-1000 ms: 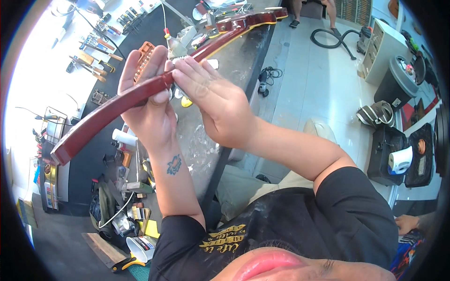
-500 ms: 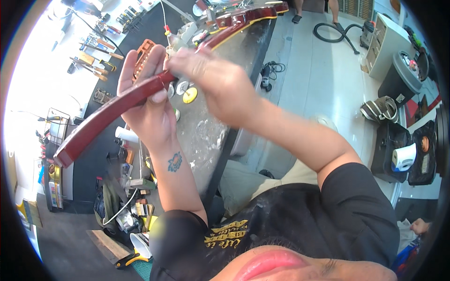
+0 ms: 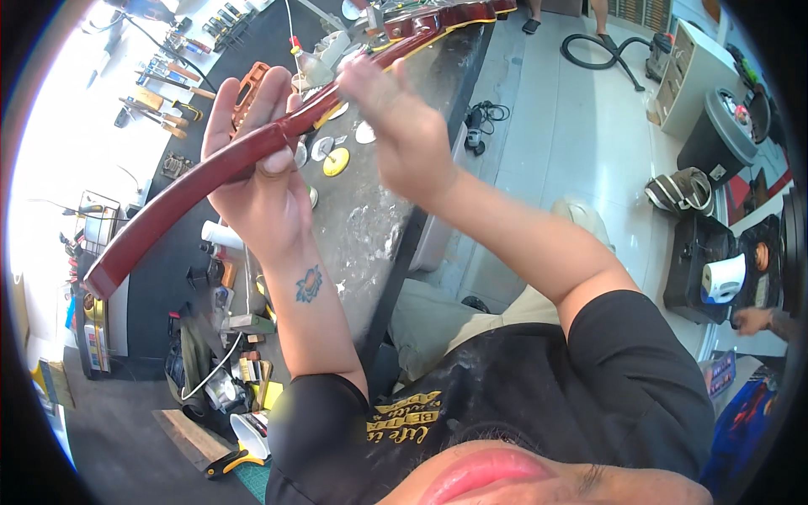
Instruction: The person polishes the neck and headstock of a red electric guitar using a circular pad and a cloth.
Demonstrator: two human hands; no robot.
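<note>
A dark red guitar (image 3: 194,189) with yellowish edging stretches from the lower left up to the far end of the bench, where its body (image 3: 438,25) shows. My left hand (image 3: 257,189) supports its neck from behind, thumb over the near side and fingers stretched up past it. Farther along the neck is my right hand (image 3: 404,126), its fingers over or against the wood and smeared by motion; I cannot tell whether they touch it or hold anything. Beneath the neck, a yellow disc (image 3: 336,162) and small pale discs lie on the bench.
The dark workbench (image 3: 358,227) carries an orange case (image 3: 251,91), hand tools and a white-and-yellow brush-like tool (image 3: 248,446). Chisels (image 3: 160,114) line the left side. Across the floor stand a bin (image 3: 720,139), a vacuum hose (image 3: 589,55) and an open black case (image 3: 699,261). Another person's hand (image 3: 753,320) shows at right.
My right hand has moved away from my left, up along the neck. The guitar's near end has shifted slightly left. The other person's hand at right has moved up.
</note>
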